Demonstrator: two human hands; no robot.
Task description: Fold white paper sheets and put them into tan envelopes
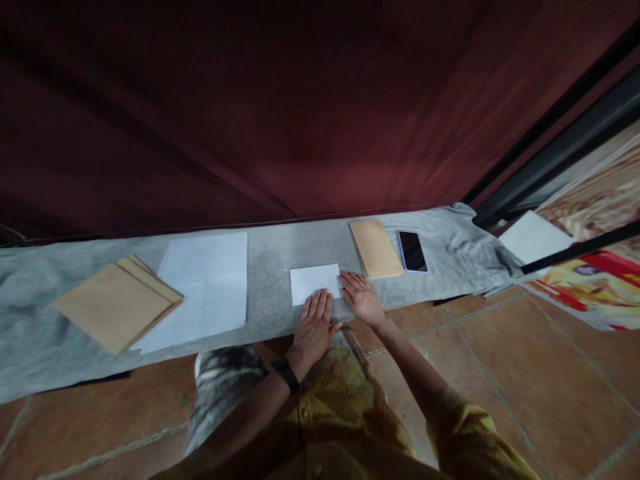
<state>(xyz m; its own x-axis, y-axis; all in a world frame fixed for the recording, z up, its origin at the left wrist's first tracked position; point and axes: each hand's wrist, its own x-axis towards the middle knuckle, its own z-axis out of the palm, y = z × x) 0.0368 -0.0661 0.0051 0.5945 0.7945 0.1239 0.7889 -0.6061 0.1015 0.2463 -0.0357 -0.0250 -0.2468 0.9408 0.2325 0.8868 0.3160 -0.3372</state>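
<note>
A small white rectangle of folded-looking paper (314,280) lies flat on the grey cloth in front of me. My left hand (315,323) rests flat on its near edge, fingers stretched out. On the paper's right end lie the fingertips of my right hand (361,298), its fingers extended and palm down. Just beyond the right hand is a stack of brown envelopes (376,248). Larger white sheets (213,287) are spread to the left, partly covered by more brown envelopes (117,303).
A phone (413,251) lies right of the envelope stack. The grey cloth (273,267) covers a long narrow surface against a dark red curtain (300,133). At the far right are a dark metal frame (565,137), a white panel (535,237) and a colourful printed sheet (595,290). Tiles (480,360) lie below.
</note>
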